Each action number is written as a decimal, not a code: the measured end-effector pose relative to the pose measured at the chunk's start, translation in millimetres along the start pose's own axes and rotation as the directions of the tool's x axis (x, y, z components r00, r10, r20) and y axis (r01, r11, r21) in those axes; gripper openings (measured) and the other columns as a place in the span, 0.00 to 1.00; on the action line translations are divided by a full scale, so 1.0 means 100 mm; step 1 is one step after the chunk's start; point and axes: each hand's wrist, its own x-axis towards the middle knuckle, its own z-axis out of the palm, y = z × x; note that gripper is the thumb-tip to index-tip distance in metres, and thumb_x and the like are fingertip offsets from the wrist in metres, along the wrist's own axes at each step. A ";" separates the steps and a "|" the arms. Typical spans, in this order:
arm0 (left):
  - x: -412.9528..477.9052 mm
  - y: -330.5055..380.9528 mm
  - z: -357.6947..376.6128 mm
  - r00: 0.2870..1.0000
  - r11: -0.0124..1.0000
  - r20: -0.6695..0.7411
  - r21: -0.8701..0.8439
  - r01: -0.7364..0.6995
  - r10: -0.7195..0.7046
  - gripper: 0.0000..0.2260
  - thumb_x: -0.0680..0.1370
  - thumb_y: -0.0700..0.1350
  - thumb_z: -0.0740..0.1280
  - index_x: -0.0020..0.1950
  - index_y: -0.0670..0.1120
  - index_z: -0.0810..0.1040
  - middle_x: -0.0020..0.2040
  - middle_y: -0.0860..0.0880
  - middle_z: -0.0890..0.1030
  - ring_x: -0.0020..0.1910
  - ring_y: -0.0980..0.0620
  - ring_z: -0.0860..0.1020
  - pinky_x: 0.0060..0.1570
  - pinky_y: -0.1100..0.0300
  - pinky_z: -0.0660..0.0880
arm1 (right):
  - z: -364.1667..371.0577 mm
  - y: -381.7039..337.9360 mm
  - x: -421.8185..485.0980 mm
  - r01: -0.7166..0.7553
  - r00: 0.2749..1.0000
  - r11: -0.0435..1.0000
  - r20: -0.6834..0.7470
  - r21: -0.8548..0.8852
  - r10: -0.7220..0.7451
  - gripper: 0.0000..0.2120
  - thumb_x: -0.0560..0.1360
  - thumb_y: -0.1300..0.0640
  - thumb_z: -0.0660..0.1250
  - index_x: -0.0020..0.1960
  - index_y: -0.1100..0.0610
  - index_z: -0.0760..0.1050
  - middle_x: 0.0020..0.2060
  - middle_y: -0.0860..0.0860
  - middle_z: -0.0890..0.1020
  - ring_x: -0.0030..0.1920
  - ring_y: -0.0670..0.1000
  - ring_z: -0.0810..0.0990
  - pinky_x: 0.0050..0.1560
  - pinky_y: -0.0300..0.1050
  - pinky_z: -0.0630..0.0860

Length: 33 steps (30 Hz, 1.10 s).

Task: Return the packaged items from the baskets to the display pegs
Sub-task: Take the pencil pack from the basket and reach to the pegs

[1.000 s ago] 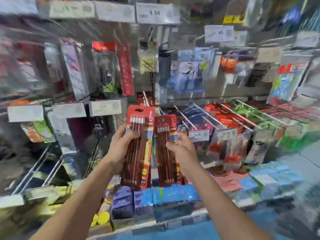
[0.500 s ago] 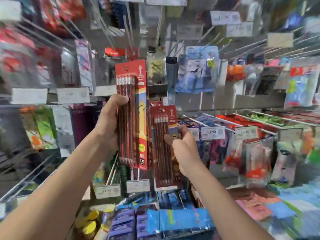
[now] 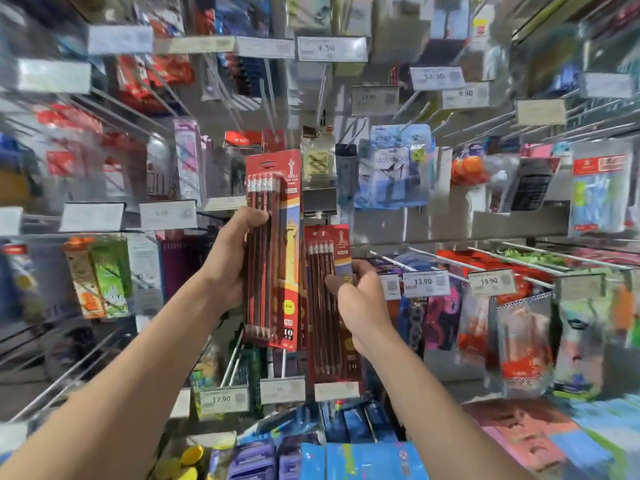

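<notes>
Rows of metal pegs (image 3: 518, 259) hung with packaged stationery cover the wall ahead of us, with white price tags at their near tips (much of the outer part is blurred). Near the middle, our left hand (image 3: 231, 263) grips a red pencil pack (image 3: 278, 251) by its left edge, fingers curled over the front, holding it upright and raised. Just to its right and lower, our right hand (image 3: 363, 304) pinches a second pencil pack (image 3: 322, 306), thumb on the front and fingers behind. This pack stands upright above a pale price tag (image 3: 336, 390), and we cannot tell whether its top sits on a peg. Further right, tags read 13.90 (image 3: 426, 283) and 19.90 (image 3: 491, 282). Lower left, one reads 17.90 (image 3: 223, 399).
</notes>
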 end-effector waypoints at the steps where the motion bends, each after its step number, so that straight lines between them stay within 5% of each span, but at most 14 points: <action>1: 0.00 0.00 -0.01 1.000 1.000 0.012 -0.002 -0.007 0.007 0.20 0.70 0.55 0.67 0.51 0.40 0.76 0.41 0.43 0.80 0.36 0.45 0.79 0.36 0.54 0.80 | 0.02 0.00 0.04 -0.005 1.000 1.000 0.001 -0.012 0.006 0.12 0.81 0.63 0.66 0.61 0.52 0.73 0.55 0.49 0.81 0.55 0.49 0.79 0.61 0.51 0.73; 3: 0.00 -0.01 -0.01 1.000 1.000 0.026 0.002 -0.011 0.011 0.18 0.71 0.54 0.67 0.50 0.41 0.76 0.40 0.44 0.80 0.34 0.46 0.79 0.35 0.55 0.80 | 0.08 0.02 0.12 0.000 1.000 0.999 -0.002 -0.053 0.000 0.12 0.81 0.61 0.67 0.63 0.54 0.72 0.56 0.50 0.81 0.56 0.51 0.79 0.59 0.51 0.74; 6: 0.00 -0.03 0.02 0.999 1.000 0.029 -0.004 -0.015 0.015 0.13 0.77 0.52 0.61 0.45 0.42 0.76 0.35 0.47 0.80 0.30 0.49 0.79 0.31 0.58 0.79 | 0.15 0.04 0.23 0.005 1.000 0.995 -0.017 -0.100 -0.007 0.07 0.82 0.61 0.64 0.60 0.56 0.72 0.49 0.50 0.79 0.46 0.45 0.76 0.42 0.41 0.70; 13: 0.05 -0.09 -0.05 0.996 0.995 0.054 0.058 -0.080 0.076 0.14 0.73 0.51 0.60 0.43 0.41 0.76 0.35 0.45 0.79 0.30 0.48 0.78 0.31 0.57 0.78 | 0.39 0.16 0.55 -0.049 0.998 0.952 -0.062 -0.304 0.032 0.09 0.79 0.61 0.62 0.59 0.58 0.69 0.48 0.53 0.76 0.47 0.53 0.75 0.52 0.50 0.74; 16: 0.06 -0.13 -0.06 0.993 0.993 0.067 0.061 -0.101 0.097 0.13 0.73 0.50 0.60 0.44 0.40 0.74 0.34 0.46 0.79 0.29 0.49 0.78 0.29 0.58 0.77 | 0.47 0.22 0.66 -0.114 0.993 0.962 -0.065 -0.248 0.101 0.08 0.77 0.65 0.57 0.55 0.56 0.63 0.41 0.51 0.69 0.40 0.52 0.70 0.42 0.48 0.69; 20: 0.11 -0.15 -0.10 0.990 0.991 0.083 0.072 -0.117 0.111 0.18 0.67 0.51 0.67 0.49 0.40 0.72 0.36 0.43 0.77 0.29 0.48 0.77 0.28 0.58 0.76 | 0.51 0.27 0.84 -0.119 0.989 0.949 -0.120 -0.291 0.087 0.13 0.76 0.62 0.57 0.60 0.56 0.67 0.50 0.56 0.73 0.48 0.56 0.74 0.43 0.49 0.72; 24: 0.22 -0.19 -0.22 0.984 0.977 0.062 0.117 -0.176 0.170 0.19 0.66 0.50 0.69 0.52 0.43 0.71 0.40 0.41 0.76 0.33 0.44 0.77 0.31 0.54 0.75 | 0.54 0.34 1.04 -0.190 0.980 0.904 -0.126 -0.383 0.153 0.20 0.78 0.59 0.60 0.69 0.60 0.66 0.60 0.55 0.75 0.60 0.58 0.76 0.62 0.51 0.75; 29: 0.26 -0.25 -0.30 0.978 0.966 0.046 0.150 -0.208 0.204 0.19 0.67 0.48 0.70 0.53 0.43 0.73 0.43 0.39 0.75 0.37 0.42 0.77 0.36 0.51 0.77 | 0.65 0.45 1.26 -0.267 0.960 0.860 -0.198 -0.434 0.199 0.32 0.81 0.56 0.60 0.81 0.51 0.51 0.69 0.60 0.72 0.61 0.60 0.79 0.48 0.51 0.76; 33: 0.24 -0.27 -0.29 0.975 0.960 0.030 0.174 -0.220 0.219 0.16 0.66 0.48 0.71 0.51 0.43 0.75 0.41 0.44 0.80 0.36 0.44 0.80 0.35 0.52 0.78 | 0.63 0.38 1.06 -0.274 0.961 0.862 -0.152 -0.426 0.230 0.35 0.78 0.57 0.59 0.81 0.57 0.51 0.72 0.61 0.67 0.65 0.62 0.75 0.56 0.57 0.75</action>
